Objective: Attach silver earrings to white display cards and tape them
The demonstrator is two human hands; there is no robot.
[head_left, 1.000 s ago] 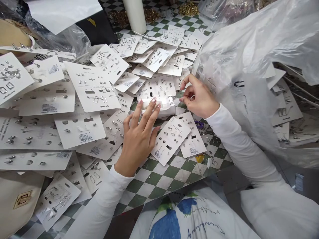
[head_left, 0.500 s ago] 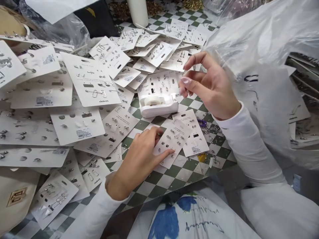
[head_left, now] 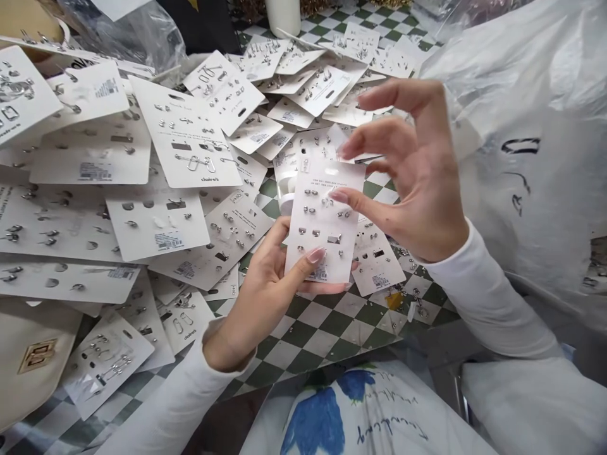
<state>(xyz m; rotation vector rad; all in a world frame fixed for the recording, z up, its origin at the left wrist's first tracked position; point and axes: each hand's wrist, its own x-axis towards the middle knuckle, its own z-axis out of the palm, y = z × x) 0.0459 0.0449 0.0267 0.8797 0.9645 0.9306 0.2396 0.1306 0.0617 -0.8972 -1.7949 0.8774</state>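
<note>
One white card (head_left: 325, 218) has my attention, held up over the checkered tabletop (head_left: 303, 341), between the heap of cards (head_left: 184, 136) and the plastic bag (head_left: 531, 196). From my end of the feed, the left hand (head_left: 284, 265) pinches it near its lower edge, thumb across the face and fingers behind. The right hand (head_left: 403, 170) is loosely curled, fingers spread away from the thumb, whose tip overlaps the card's upper half. I can't tell whether that thumb touches it, or whether a thin clear strip clings to the fingers.

My worry is that single low hold: a push near the far end could swing the card around the left thumb or bend it. A fingertip catching the silver studs (head_left: 309, 210) might pull one loose, and it would be hard to find among the loose bits (head_left: 417, 304) at the table edge. The tape dispenser (head_left: 286, 203), partly hidden behind the card, could also get knocked.

The card's long axis runs away from the wearer, leaning slightly right at the far end. Its hanging slot points away; the barcode end sits nearest, face tipped toward me.
</note>
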